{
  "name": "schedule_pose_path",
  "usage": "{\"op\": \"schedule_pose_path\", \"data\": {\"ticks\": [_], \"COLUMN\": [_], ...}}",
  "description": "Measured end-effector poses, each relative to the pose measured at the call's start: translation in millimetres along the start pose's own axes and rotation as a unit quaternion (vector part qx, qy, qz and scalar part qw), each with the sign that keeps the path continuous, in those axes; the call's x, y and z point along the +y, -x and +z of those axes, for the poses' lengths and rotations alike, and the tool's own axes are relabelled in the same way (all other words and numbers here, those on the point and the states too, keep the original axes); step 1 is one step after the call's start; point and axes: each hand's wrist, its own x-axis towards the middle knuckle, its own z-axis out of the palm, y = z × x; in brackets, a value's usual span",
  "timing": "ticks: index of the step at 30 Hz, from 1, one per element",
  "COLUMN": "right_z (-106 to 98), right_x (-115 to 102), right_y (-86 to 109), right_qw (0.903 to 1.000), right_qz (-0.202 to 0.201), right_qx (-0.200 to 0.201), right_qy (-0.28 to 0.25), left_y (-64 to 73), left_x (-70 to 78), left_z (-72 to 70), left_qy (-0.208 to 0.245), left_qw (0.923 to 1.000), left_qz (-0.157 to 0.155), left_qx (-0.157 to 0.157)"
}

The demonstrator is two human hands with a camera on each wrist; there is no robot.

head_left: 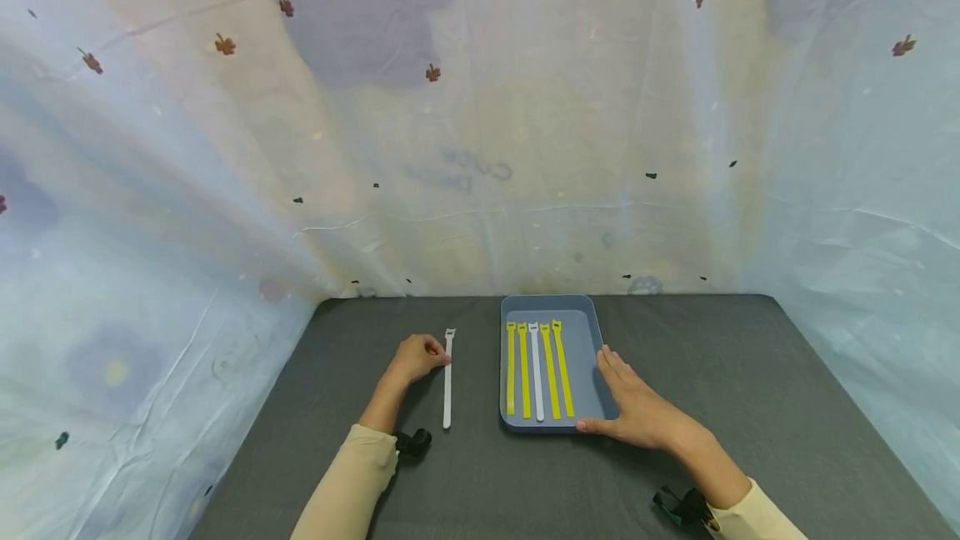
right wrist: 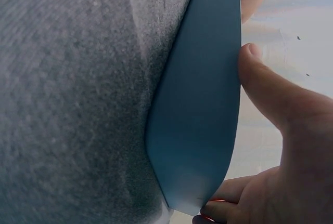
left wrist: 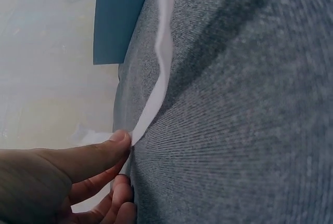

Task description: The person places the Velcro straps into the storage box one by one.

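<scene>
Left of the tray, a white strap-style cable tie (head_left: pixel 447 394) with a slotted head lies lengthwise on the dark cloth. My left hand (head_left: pixel 414 359) pinches it between thumb and fingers, a little below the head. In the left wrist view the tie (left wrist: pixel 164 52) bends up from the fingertips, and its shadow falls on the cloth. A blue-grey tray (head_left: pixel 588 357) holds several yellow cable ties (head_left: pixel 524 373) and one white cable tie (head_left: pixel 536 373), side by side with heads at the far end. My right hand (head_left: pixel 647 413) rests at the tray's near right corner, thumb on the rim, fingers extended along the right side.
Dark grey cloth (head_left: pixel 750 407) covers the table. A pale patterned curtain (head_left: pixel 525 148) rises behind the table and along both sides. Black wrist straps (head_left: pixel 412 442) sit at both sleeves.
</scene>
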Motion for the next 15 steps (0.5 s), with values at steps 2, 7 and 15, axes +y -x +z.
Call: {"op": "schedule_pose_path", "data": {"ticks": [2,7,15], "right_z": [-0.4,-0.6,-0.2], "right_x": [-0.8,-1.4,-2.0], "right_y": [0.2,0.5,0.1], "right_qw": [1.0,1.0,1.0], "right_qz": [0.001,0.002,0.001], "right_qx": [-0.002,-0.005,-0.004], "right_qy": [-0.002,-0.002,-0.001], "left_y": [0.5,1.6,3.4], "left_x": [-1.1,-3.0,1.8], "left_z": [-0.8,-3.8,-9.5], "left_qy": [0.004,0.016,0.053], "left_qw": [1.0,0.9997,0.998], "left_qz": [0.005,0.009,0.021], "left_qx": [-0.002,-0.014,-0.027]}}
